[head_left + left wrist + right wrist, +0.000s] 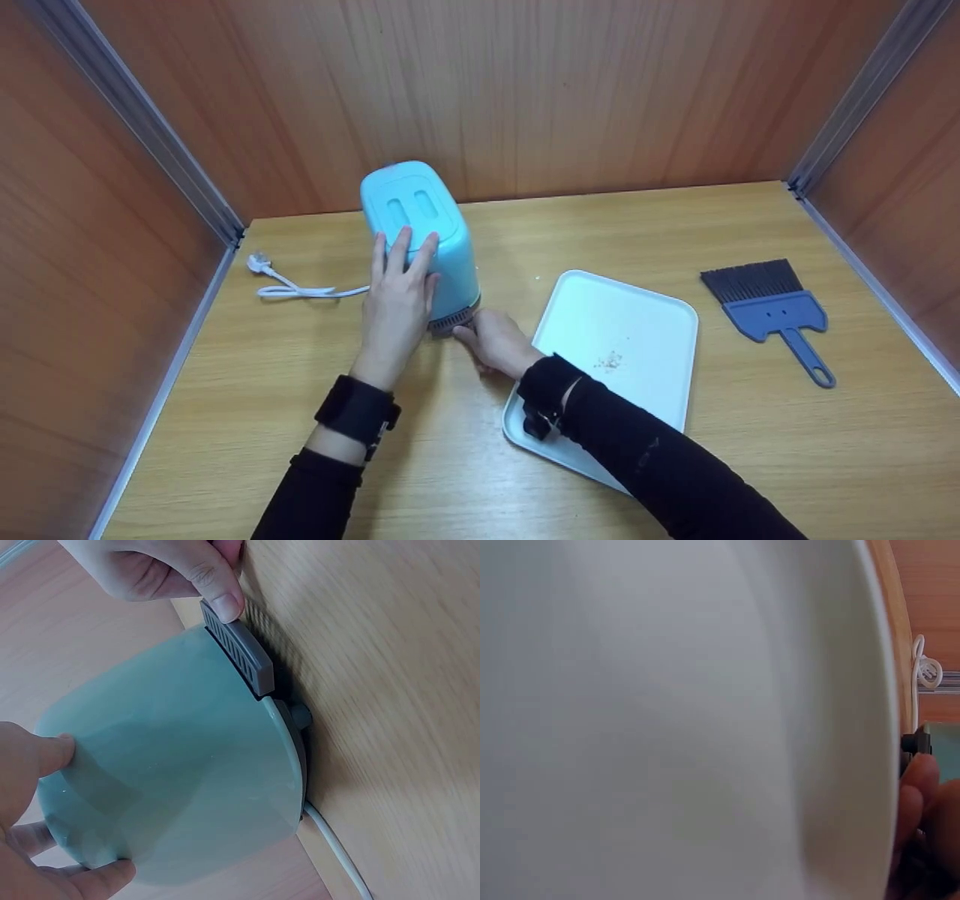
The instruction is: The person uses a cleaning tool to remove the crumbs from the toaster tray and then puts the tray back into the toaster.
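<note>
A turquoise toaster (pixel 454 270), with two oblong marks in its top cover, stands near the back wall and leans slightly in the head view. My left hand (pixel 395 311) rests on its near top edge, fingers stretched over the cover and thumb at the side. At the toaster's base, my right hand (pixel 499 343) pinches the grey slatted end of the crumb tray (pixel 238 652) between thumb and fingers. That end sits at the toaster's lower edge; the rest of it is hidden. Mostly the white tray fills the right wrist view.
A white tray (pixel 645 330) with a few brown crumbs (pixel 609 361) lies under my right forearm. Farther right is a blue hand brush (pixel 776 311) with dark bristles. The toaster's white cord and plug (pixel 260 264) lie to the left. Wooden panels enclose the table.
</note>
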A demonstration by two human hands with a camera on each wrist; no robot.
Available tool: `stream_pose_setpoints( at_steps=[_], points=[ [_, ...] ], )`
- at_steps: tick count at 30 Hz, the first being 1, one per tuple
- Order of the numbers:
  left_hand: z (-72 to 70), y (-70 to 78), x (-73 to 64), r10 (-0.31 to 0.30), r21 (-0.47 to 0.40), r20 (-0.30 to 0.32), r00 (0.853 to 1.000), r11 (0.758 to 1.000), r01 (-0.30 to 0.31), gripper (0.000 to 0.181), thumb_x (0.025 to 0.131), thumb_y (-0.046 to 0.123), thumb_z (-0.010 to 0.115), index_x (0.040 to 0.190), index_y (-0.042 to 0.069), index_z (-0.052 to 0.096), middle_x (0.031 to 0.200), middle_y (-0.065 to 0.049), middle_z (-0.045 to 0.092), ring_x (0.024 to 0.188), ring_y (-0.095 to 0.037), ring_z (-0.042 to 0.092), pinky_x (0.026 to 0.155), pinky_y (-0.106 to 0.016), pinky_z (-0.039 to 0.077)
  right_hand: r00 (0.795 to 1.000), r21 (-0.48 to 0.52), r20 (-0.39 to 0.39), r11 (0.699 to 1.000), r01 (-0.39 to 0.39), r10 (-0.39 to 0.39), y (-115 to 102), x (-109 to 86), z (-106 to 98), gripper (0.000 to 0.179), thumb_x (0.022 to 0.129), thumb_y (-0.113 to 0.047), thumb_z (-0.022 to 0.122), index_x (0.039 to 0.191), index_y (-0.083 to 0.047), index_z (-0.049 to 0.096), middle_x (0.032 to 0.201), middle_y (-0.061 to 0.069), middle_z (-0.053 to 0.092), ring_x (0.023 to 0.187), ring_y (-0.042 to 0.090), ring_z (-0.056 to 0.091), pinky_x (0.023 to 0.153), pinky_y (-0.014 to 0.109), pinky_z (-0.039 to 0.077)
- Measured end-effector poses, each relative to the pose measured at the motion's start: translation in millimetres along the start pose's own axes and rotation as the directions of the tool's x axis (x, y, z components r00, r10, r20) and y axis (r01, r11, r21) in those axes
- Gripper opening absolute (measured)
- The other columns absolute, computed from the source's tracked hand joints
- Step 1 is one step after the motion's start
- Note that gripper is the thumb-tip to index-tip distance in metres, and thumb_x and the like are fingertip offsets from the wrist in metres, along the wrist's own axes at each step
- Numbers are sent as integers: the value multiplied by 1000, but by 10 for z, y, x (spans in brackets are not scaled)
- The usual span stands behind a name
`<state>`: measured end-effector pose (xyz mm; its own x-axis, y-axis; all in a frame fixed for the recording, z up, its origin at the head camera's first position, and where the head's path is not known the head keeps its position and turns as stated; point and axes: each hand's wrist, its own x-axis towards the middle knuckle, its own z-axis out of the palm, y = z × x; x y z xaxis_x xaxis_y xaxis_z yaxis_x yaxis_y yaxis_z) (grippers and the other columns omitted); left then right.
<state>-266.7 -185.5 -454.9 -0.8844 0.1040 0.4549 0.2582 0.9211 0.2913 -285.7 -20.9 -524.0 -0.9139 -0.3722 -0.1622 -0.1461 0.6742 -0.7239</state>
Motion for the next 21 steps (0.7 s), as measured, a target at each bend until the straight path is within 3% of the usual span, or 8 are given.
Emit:
stream_pose_setpoints(
  at_steps=[8,12,21],
  points=[
    [-1,8,-3,-12,-5,15,1000,1000,12,52,111,25,62,161,27,50,170,-20,38,161,-52,27,108,-67,54,999,-30,-39,999,15,-16,-1,-16,19,52,114,-32,56,69,-7,68,45,-5,54,37,8,53,51,24,47],
    [1,-1,-7,16,7,-20,1000,1000,-16,51,109,23,65,159,24,53,168,-22,42,159,-53,30,108,-68,53,998,-38,-54,998,41,-43,-2,-9,23,51,114,-32,55,70,-7,67,44,-6,53,36,7,52,52,24,48],
    [10,-2,-11,20,-15,-13,1000,1000,-20,50,110,23,64,159,23,53,168,-22,41,159,-54,28,113,-68,49,995,-61,-90,997,44,-50,3,13,38,40,113,-32,56,85,-7,69,47,-6,53,41,9,54,56,27,48]
  ],
)
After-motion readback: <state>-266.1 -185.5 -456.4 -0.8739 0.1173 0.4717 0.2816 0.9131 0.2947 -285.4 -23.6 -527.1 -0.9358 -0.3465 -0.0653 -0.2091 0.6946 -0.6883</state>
